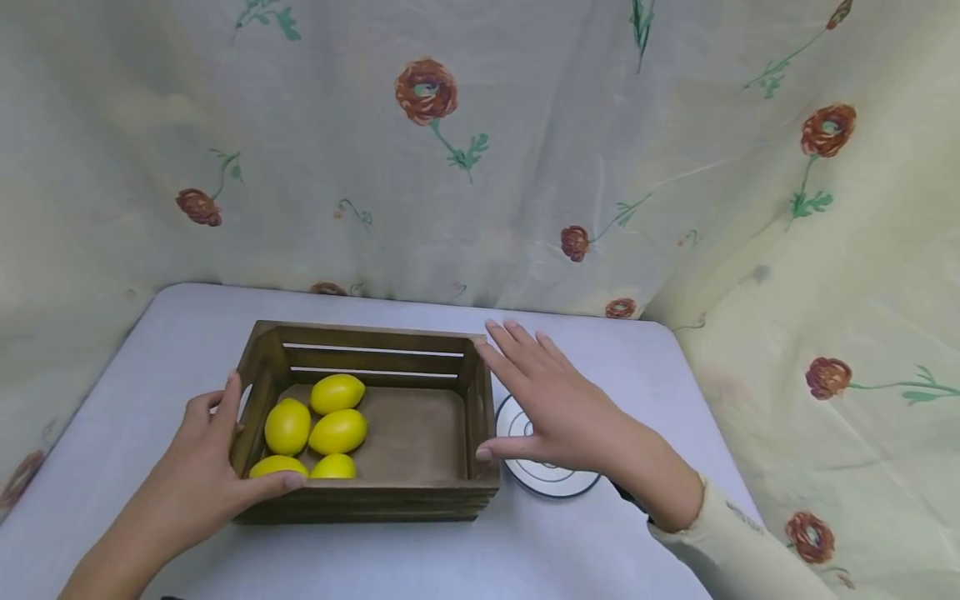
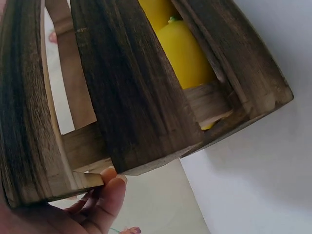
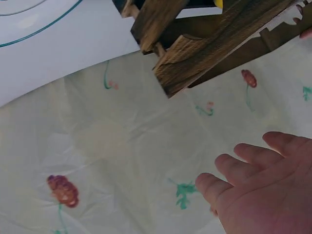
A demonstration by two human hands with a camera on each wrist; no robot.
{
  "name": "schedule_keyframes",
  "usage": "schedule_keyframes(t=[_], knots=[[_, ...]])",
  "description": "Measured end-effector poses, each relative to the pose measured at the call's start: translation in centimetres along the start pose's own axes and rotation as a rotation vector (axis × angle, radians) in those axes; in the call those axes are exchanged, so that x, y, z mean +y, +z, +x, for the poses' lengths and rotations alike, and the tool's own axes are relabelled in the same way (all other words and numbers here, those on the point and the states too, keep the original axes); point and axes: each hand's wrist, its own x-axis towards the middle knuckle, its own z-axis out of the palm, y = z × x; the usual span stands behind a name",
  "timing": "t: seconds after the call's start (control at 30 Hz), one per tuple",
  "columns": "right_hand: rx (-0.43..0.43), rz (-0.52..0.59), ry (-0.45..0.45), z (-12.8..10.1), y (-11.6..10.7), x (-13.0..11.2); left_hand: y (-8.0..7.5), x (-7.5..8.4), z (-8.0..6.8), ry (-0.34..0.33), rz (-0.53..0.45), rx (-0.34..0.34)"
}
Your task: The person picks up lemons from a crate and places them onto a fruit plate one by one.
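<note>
— Dark slatted wooden crate (image 1: 375,467) sits on the pale table (image 1: 585,550) with five yellow lemons (image 1: 337,431) bunched at its left end; why is the left hand (image 1: 202,475) on it?
— Its fingers (image 1: 288,481) curl over the near-left corner, thumb along the end wall, steadying the crate. Wrist low, forearm angled in from the near edge.
— And the right hand (image 1: 558,408)?
— Fingers (image 1: 517,346) straight, slightly apart, beside the right wall; contact unclear. It hovers over a round white disc (image 1: 551,479), cream sleeve (image 1: 742,550) trailing back.

Wooden crate (image 1: 420,417): dark slatted, upright, open-topped, mid-counter | Lemons (image 1: 322,425): five, yellow, clustered at crate's 9 o'clock side
</note>
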Motion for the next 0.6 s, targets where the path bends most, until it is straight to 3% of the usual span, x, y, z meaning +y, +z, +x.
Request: schedule_keyframes(t=[0.3, 0.6], knots=[[-0.108, -0.007, -0.120, 4.7, -0.1, -1.6, -0.3, 0.4, 0.1, -0.040, 0.043, -0.014], [-0.231, 0.039, -0.100, 8.8, -0.7, -2.9, -0.5, 0.6, 0.0, -0.050, 0.048, -0.006]])
